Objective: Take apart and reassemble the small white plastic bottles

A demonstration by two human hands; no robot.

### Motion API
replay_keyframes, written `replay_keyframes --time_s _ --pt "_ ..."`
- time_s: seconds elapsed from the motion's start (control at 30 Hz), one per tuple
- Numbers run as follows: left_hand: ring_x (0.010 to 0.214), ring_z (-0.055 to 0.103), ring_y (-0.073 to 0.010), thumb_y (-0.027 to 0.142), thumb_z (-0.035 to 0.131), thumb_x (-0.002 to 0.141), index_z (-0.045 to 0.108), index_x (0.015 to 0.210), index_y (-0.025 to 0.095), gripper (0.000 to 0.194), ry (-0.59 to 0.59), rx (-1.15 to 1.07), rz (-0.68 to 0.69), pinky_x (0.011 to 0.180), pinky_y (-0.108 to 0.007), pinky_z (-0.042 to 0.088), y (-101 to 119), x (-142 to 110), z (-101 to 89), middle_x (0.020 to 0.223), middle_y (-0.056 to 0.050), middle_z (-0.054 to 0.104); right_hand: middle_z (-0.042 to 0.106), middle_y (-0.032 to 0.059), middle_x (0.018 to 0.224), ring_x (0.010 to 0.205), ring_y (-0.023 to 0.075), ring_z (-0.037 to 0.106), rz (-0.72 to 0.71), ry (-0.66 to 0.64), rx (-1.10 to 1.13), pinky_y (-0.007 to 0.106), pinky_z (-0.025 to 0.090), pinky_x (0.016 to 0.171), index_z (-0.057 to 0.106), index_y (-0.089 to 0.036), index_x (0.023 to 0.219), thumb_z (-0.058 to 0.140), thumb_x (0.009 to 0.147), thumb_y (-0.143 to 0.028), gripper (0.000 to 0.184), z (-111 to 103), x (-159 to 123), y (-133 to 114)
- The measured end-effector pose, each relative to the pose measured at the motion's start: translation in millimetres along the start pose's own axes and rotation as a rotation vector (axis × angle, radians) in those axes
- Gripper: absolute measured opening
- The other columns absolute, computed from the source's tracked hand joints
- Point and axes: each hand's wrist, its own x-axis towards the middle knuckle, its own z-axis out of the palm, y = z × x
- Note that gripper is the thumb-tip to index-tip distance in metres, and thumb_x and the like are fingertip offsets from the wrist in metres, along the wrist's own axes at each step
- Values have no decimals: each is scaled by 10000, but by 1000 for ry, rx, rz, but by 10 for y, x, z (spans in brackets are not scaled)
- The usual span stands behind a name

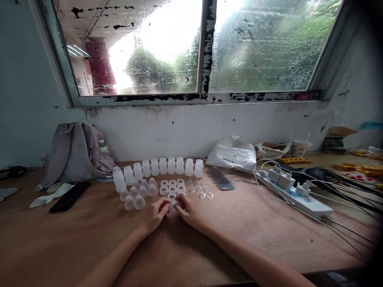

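Observation:
My left hand (159,210) and my right hand (188,209) meet low over the table, fingers closed from both sides on a small translucent screw ring (173,205). Whether anything sits inside that ring is too small to tell. Just beyond my fingers, more white screw rings (172,183) stand in short rows. Several clear dome caps (139,202) are grouped to the left of them. On the right lie several thin, shiny clear rings (201,195). Behind everything, frosted baby bottles (163,166) stand upright in a curved line.
A grey backpack (79,149) leans by the wall, with a black phone (69,197) in front of it. To the right are a silvery plastic bag (232,153), a white power strip (311,205) with plugs and loose cables, and a paper cup (300,148).

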Motion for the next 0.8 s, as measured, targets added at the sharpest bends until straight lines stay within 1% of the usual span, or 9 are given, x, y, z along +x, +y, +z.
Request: replay_keyframes --time_s 0.17,0.33,0.43,0.57,0.8 --pt "609 529 -116 224 450 752 466 888 167 148 -29 -109 -35 572 -225 433 -25 -52 107 680 10 542 434 -40 641 572 91 389 -6 -6 -5 201 313 531 411 -190 753 449 672 -105 124 -12 15 3" --pt "644 518 -108 90 454 658 433 854 168 211 -50 -134 -1 588 -217 417 -110 -64 127 716 10 537 420 -47 623 567 87 374 31 -67 19 191 297 517 408 -187 730 446 634 -89 142 -34 56 14" --pt "650 510 -104 67 451 636 414 850 171 241 -89 -143 28 578 -214 414 -108 -79 127 752 7 525 407 -50 616 560 84 363 41 -105 28 183 284 500 400 -185 710 439 593 -68 170 -53 75 18" --pt "626 498 -96 50 451 618 392 851 174 270 -137 -136 65 570 -218 418 -68 -105 134 769 8 502 386 -55 588 544 82 344 35 -118 -39 180 262 489 384 -187 687 429 572 -57 180 -66 70 0" --pt "621 484 -85 36 441 604 390 844 174 281 -146 -82 68 550 -199 399 -76 -104 118 794 5 510 393 -51 587 536 84 345 46 -94 -143 182 267 495 368 -190 691 415 564 -54 192 -37 55 -32"
